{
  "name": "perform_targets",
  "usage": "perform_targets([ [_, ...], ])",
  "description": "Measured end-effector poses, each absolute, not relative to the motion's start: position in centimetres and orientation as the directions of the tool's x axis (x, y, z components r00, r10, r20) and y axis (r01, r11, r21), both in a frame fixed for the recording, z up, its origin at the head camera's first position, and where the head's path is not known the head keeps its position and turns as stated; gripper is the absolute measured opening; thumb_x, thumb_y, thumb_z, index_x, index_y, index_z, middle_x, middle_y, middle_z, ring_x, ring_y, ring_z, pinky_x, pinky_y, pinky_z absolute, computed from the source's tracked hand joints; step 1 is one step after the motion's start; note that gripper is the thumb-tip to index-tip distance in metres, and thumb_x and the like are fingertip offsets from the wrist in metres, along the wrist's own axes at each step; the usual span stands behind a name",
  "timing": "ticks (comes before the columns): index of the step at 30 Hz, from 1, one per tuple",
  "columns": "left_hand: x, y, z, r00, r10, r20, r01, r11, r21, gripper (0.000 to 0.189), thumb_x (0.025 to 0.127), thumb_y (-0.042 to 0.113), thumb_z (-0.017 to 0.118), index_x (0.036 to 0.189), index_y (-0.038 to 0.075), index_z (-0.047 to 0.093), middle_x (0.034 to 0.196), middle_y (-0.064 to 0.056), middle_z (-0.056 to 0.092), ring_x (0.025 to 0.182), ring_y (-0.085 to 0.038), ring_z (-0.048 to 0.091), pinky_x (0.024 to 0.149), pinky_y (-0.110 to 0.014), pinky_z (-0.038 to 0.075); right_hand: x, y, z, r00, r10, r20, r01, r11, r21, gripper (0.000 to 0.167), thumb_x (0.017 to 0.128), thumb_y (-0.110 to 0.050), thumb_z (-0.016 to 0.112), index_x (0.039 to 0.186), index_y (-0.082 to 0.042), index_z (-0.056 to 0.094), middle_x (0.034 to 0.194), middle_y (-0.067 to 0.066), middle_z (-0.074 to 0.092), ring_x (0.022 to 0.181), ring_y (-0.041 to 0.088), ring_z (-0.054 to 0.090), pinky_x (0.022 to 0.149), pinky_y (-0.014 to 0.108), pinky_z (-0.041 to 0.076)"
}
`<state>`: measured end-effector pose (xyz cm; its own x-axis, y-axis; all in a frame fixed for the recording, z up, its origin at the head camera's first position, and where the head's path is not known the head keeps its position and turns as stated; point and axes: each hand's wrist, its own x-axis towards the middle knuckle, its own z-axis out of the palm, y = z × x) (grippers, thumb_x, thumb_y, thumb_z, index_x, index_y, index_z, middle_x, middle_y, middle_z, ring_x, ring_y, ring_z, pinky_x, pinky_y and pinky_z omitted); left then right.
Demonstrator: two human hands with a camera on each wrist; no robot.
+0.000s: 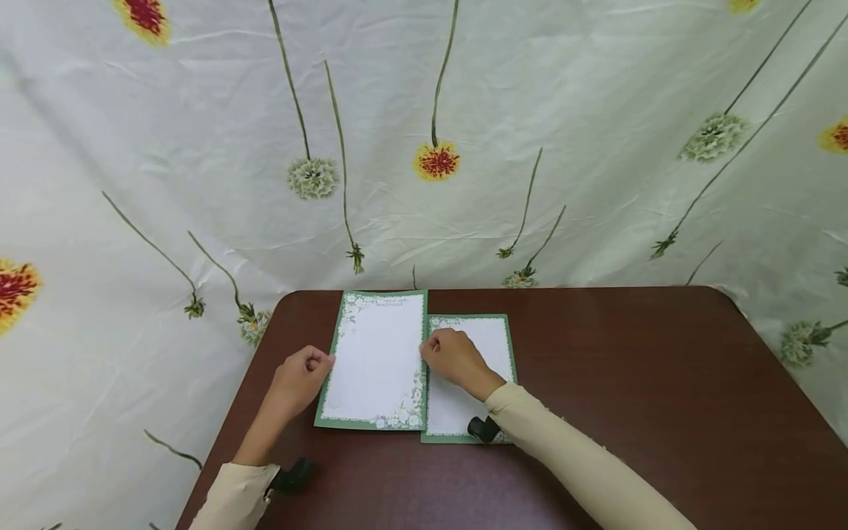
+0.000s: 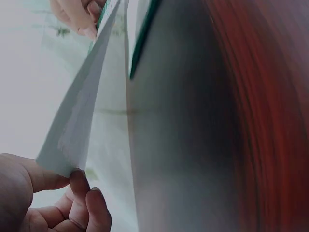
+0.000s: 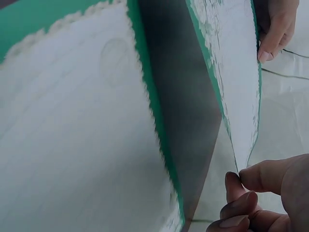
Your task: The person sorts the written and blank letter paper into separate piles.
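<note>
The first green-bordered sheet [image 1: 377, 353] is held raised above the brown table [image 1: 629, 368]. Its left edge is pinched by the left hand [image 1: 299, 377], thumb against fingers; its right edge is pinched likewise by the right hand [image 1: 458, 361]. A second green-bordered sheet [image 1: 453, 411] is supported by the table, just to the right.

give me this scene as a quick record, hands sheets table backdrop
left hand: pinches left edge of held sheet
right hand: pinches its right edge
held sheet: white, green floral border, raised off table
second sheet: similar border, lying on table, right of held sheet
table: dark reddish brown
backdrop: pale cloth, flower print
</note>
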<state>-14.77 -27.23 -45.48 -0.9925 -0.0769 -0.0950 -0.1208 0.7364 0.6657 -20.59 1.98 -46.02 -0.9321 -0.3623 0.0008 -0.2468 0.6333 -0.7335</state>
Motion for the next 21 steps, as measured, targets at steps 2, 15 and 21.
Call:
perform_targets([
  [2, -14.5, -28.1, -45.6, -0.99, -0.095, -0.1, -0.137, 0.748, 0.65, 0.031, 0.11, 0.031, 0.057, 0.104, 0.002, 0.063, 0.085, -0.004, 0.059, 0.076, -0.019, 0.054, 0.07, -0.035, 0.043, -20.6, 0.9, -46.1, -0.927, -0.376, -0.006, -0.255, 0.641, -0.724, 0.03, 0.105, -0.018, 0.056, 0.076, -0.013, 0.061, 0.063, -0.003, 0.05, 0.054, 0.012, 0.041, 0.054, 0.027, 0.034],
  [15, -13.5, -30.8, -46.7, -0.977, -0.154, -0.149, -0.212, 0.781, 0.587, 0.03, 0.109, 0.027, 0.058, 0.103, -0.002, 0.062, 0.082, -0.007, 0.058, 0.075, -0.022, 0.055, 0.067, -0.035, 0.043, -20.2, -3.5, -47.4, -0.916, -0.397, -0.061, -0.252, 0.685, -0.683, 0.054, 0.106, -0.021, 0.06, 0.057, -0.02, 0.039, 0.049, -0.008, 0.03, 0.045, 0.009, 0.028, 0.045, 0.024, 0.022],
  [21, -13.3, -31.1, -47.1, -0.975, -0.16, -0.157, -0.221, 0.801, 0.557, 0.03, 0.108, 0.028, 0.058, 0.099, 0.0, 0.062, 0.081, -0.007, 0.058, 0.074, -0.023, 0.055, 0.066, -0.035, 0.042, -20.2, -4.4, -47.8, -0.91, -0.403, -0.092, -0.253, 0.719, -0.647, 0.061, 0.107, -0.021, 0.061, 0.052, -0.021, 0.034, 0.044, -0.009, 0.024, 0.04, 0.008, 0.023, 0.042, 0.023, 0.02],
])
